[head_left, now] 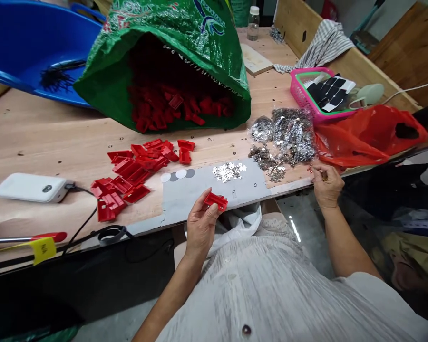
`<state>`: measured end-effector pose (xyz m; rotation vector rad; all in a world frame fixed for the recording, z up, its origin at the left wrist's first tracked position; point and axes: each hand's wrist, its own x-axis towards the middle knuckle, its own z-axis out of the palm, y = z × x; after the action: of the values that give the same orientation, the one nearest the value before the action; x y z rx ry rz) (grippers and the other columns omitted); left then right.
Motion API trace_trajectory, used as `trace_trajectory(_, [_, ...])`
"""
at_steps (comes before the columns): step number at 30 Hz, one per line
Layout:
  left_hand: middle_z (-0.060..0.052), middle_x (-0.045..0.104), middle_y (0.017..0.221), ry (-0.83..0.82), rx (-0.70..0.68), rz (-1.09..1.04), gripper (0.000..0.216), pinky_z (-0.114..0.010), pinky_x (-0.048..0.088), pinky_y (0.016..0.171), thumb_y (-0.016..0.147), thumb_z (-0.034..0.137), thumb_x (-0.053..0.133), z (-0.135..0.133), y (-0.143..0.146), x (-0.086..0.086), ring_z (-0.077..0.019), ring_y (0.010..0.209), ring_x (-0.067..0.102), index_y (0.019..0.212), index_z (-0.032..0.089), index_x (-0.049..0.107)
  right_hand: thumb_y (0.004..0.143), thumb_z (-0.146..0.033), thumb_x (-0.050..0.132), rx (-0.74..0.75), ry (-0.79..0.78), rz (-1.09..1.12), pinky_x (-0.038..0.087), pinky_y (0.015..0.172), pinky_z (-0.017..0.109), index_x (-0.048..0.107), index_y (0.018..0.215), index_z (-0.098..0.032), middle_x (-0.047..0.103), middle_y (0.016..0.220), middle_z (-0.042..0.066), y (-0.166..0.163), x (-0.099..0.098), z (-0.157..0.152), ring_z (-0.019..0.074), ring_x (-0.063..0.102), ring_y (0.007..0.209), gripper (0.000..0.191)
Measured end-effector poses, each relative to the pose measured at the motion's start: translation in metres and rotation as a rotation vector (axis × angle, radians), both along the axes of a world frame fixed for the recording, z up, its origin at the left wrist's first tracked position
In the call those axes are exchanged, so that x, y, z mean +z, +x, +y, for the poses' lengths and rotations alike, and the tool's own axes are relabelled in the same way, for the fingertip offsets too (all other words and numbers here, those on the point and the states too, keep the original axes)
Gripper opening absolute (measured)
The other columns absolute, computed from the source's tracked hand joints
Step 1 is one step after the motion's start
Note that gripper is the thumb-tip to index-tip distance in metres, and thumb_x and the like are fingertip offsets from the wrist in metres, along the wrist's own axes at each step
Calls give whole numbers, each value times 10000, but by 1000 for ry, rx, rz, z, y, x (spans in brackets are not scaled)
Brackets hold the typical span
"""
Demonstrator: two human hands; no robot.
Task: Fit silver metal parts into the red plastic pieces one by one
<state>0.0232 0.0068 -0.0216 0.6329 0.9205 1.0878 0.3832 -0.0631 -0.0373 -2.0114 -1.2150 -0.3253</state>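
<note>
My left hand pinches a red plastic housing between thumb and fingers, just above the table's front edge. To the right, my right hand is closed by the red plastic bag, its fingertips pressed together; what they hold, if anything, is too small to name. A pile of similar red plastic parts lies left of centre. Small shiny metal pieces are spread on a grey sheet. Darker small metal parts lie in a heap between that sheet and my right hand.
A green woven sack full of red parts gapes toward me. Clear bags of metal parts, a pink basket and a red plastic bag stand right. At left are a blue basin and a white power bank with a cable.
</note>
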Motion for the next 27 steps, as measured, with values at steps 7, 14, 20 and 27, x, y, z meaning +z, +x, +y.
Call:
trace_trajectory(7, [-32, 755, 964, -21, 40, -1, 509, -267, 581, 842, 691, 271, 861, 1, 0, 0, -156, 912, 726, 1175, 257, 703, 876, -228, 543, -28, -98, -58, 477, 821, 373, 651, 881, -192, 708, 888, 96, 8, -15, 7, 246, 626, 845, 115])
trace_trajectory(14, [-15, 747, 935, -30, 55, -10, 493, -272, 590, 830, 670, 269, 874, 1, -2, 1, -160, 892, 734, 1138, 263, 719, 866, -193, 515, 8, -173, -53, 477, 860, 379, 677, 929, -184, 726, 950, 111, 8, -8, -3, 254, 637, 890, 174])
trace_trajectory(20, [-24, 749, 953, -34, 44, -17, 506, -263, 586, 827, 674, 266, 870, 2, 0, -2, -155, 906, 728, 1155, 257, 710, 883, -289, 542, -75, -84, 39, 484, 788, 345, 708, 995, -191, 742, 941, 79, 5, 23, -9, 222, 641, 784, 223])
trace_trajectory(27, [-19, 746, 931, -14, 44, -61, 509, -306, 586, 839, 670, 270, 867, -2, 0, -2, -153, 857, 724, 1153, 252, 709, 899, -367, 581, 185, -175, 163, 475, 729, 328, 713, 992, -200, 738, 908, 53, -39, 33, 19, 187, 603, 687, 233])
